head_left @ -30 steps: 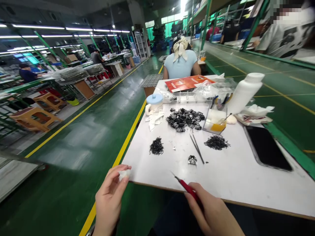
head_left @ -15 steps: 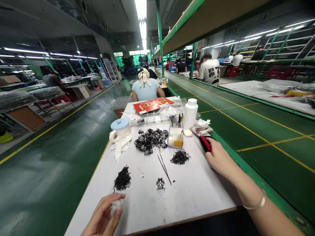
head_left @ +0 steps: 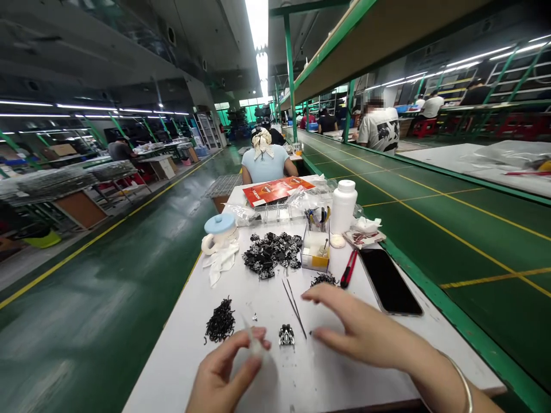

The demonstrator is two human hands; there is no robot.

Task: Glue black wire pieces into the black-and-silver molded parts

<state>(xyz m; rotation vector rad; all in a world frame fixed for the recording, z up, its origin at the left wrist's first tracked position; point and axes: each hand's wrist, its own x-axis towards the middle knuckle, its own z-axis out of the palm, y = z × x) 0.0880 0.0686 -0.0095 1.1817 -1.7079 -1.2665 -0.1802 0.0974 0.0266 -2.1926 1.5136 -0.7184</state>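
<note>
My left hand [head_left: 226,370] pinches a small translucent white thing with a thin pointed tip [head_left: 255,346] above the front of the table; its exact kind is unclear. My right hand [head_left: 361,330] is open and holds nothing, its fingers spread just right of the tweezers [head_left: 294,308]. Between my hands a small black-and-silver part [head_left: 286,335] lies on the white tabletop. To the left is a pile of small black curved pieces [head_left: 220,321]. Another such pile [head_left: 323,280] is partly hidden behind my right hand. A red utility knife [head_left: 349,268] lies beyond that hand.
A phone [head_left: 391,281] lies near the right edge. Farther back are a heap of black-and-silver parts [head_left: 271,252], a tool box [head_left: 315,252], a white bottle [head_left: 343,206], a blue-lidded cup [head_left: 220,225] and a red sheet [head_left: 278,189]. A person [head_left: 266,163] sits beyond the table.
My right hand has let go of the red utility knife, now on the table beside the phone, and moved left towards the tweezers. My left hand has moved right with the translucent thing.
</note>
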